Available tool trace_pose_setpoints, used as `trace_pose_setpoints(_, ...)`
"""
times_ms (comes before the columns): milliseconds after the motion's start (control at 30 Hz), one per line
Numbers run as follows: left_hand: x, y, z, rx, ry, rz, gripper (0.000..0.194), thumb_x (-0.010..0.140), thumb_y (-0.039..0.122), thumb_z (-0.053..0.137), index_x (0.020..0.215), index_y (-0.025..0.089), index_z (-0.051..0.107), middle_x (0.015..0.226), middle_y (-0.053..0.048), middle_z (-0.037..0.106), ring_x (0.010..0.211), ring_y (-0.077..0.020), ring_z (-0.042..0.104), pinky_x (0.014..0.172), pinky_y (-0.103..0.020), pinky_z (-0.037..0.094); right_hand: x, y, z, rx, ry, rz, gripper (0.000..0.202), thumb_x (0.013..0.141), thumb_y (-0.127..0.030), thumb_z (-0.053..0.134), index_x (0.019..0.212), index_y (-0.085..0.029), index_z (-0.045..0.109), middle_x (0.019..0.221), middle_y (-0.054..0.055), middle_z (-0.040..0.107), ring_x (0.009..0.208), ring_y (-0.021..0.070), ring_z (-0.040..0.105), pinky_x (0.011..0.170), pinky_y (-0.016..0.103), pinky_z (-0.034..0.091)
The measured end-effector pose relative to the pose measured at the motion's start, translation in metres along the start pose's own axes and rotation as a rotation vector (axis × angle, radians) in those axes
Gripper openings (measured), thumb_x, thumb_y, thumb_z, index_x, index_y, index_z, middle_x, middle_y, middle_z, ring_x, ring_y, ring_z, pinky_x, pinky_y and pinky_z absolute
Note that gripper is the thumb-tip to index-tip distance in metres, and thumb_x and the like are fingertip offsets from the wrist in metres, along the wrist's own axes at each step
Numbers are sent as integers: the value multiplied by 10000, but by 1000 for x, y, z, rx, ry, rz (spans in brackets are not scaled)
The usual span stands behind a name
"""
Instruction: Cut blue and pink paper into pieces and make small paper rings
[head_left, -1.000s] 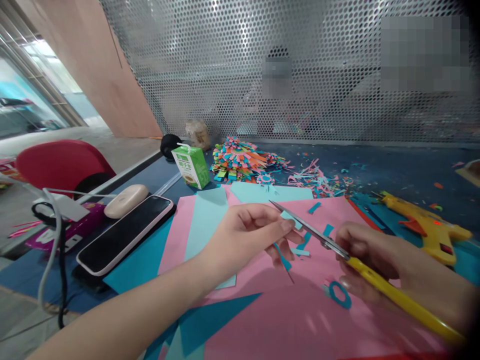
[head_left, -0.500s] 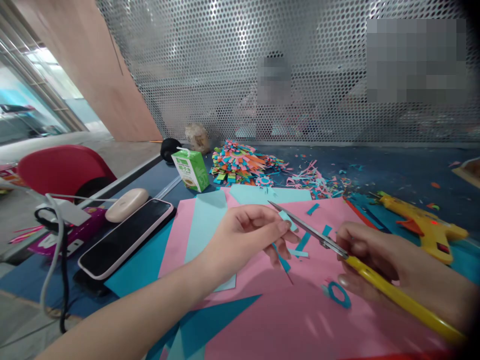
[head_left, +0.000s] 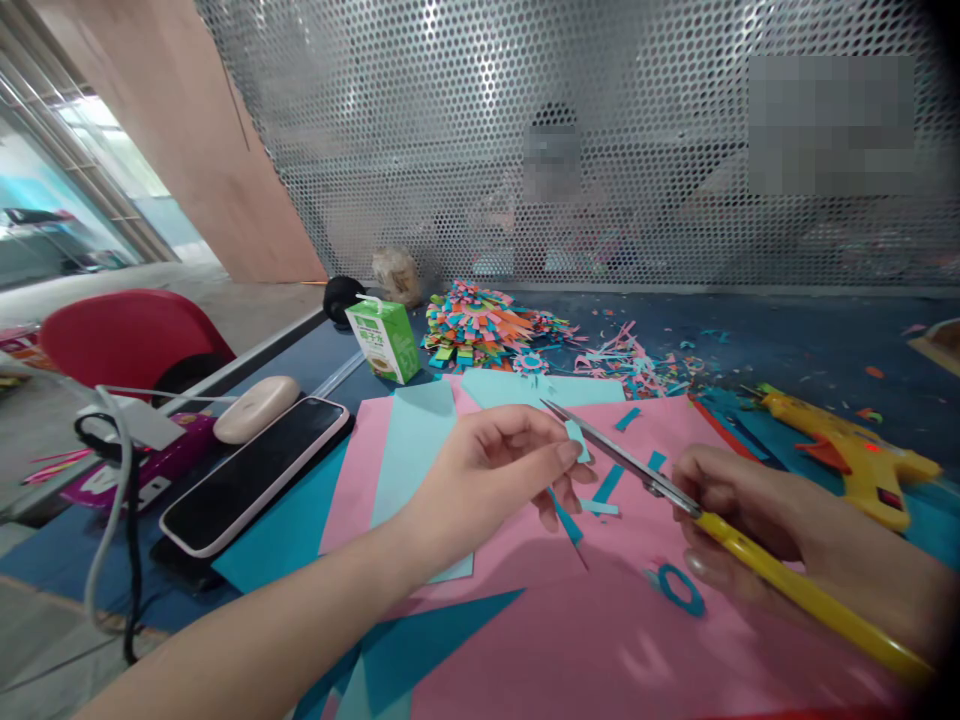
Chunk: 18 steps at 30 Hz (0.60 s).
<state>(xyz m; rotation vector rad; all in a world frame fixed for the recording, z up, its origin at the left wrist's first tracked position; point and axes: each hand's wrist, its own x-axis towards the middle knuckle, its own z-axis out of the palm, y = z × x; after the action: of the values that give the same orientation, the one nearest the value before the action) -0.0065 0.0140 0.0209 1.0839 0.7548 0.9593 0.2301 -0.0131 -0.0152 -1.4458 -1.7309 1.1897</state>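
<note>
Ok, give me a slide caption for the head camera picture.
Left hand pinches a pale blue paper scrap against yellow-handled scissors held in the right hand, above pink paper.

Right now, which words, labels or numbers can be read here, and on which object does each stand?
Green drink carton: it carries print on its front, too small and blurred to read.
Purple packet under the cable: white marks, unreadable.
Phone: dark screen, no text.
Nothing else bears legible writing.

A perforated metal screen (head_left: 600,150) backs the blue table (head_left: 787,340), with blurred shapes behind it (possibly another workstation). At left stand a plywood panel (head_left: 187,130), a red chair (head_left: 124,335) and bright glazing (head_left: 67,190).
</note>
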Motion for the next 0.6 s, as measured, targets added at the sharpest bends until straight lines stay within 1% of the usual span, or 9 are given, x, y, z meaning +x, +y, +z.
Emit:
trace_pose_setpoints(33, 0, 0, 0, 1, -4, -3, 332, 714, 375, 843, 687, 130, 620, 646, -14, 680, 530, -98, 623, 466, -173, 510, 0, -1, 0, -6, 2, 1, 397, 686, -492, 787, 731, -264, 466, 717, -52, 425, 645, 148, 433, 528, 236, 431)
trace_pose_setpoints(100, 0, 0, 1, 7, -6, -8, 342, 707, 385, 846, 682, 131, 618, 633, -12, 670, 525, -99, 619, 467, -175, 507, 1, -1, -1, -2, -38, 23, 407, 665, -461, 805, 718, -264, 452, 709, -54, 420, 635, 148, 413, 514, 239, 411)
trace_pose_setpoints(167, 0, 0, 1, 12, 3, -5, 353, 693, 397, 851, 675, 135, 616, 616, -7, 656, 520, -101, 614, 466, -181, 505, 1, 1, -2, 10, -76, 43, 394, 663, -469, 802, 724, -268, 468, 682, -57, 422, 603, 144, 406, 485, 240, 385)
trace_pose_setpoints(200, 0, 0, 1, 14, 9, -4, 356, 687, 400, 853, 672, 136, 615, 611, -5, 650, 520, -104, 613, 466, -184, 505, 1, 3, -2, 16, -67, 45, 376, 675, -486, 788, 736, -272, 484, 671, -55, 429, 593, 147, 415, 473, 243, 377)
trace_pose_setpoints(333, -1, 1, 1, 20, 25, -2, 356, 682, 407, 853, 667, 136, 622, 607, -2, 637, 530, -109, 615, 471, -191, 505, -3, 1, 1, -17, 95, -20, 368, 654, -538, 789, 762, -286, 542, 647, -42, 506, 597, 170, 492, 463, 259, 405)
trace_pose_setpoints(400, -1, 1, 1, 18, 27, 4, 353, 682, 405, 854, 667, 136, 626, 608, 1, 634, 534, -107, 615, 473, -188, 506, -4, -2, 1, -29, 116, -35, 376, 634, -548, 801, 755, -288, 558, 628, -47, 527, 574, 166, 505, 451, 257, 413)
trace_pose_setpoints(500, 0, 2, 0, 22, 17, 9, 338, 692, 390, 852, 675, 136, 629, 623, 3, 643, 534, -99, 614, 461, -174, 503, -1, -6, -2, -48, 56, -50, 360, 648, -543, 796, 720, -287, 554, 578, -60, 497, 517, 147, 462, 416, 249, 380)
trace_pose_setpoints(600, 1, 2, -1, 22, 18, 1, 339, 700, 395, 846, 679, 138, 627, 629, 2, 646, 526, -98, 610, 445, -171, 497, 4, -3, -6, -68, -17, -54, 372, 605, -512, 831, 679, -282, 548, 546, -65, 482, 477, 138, 433, 392, 248, 355)
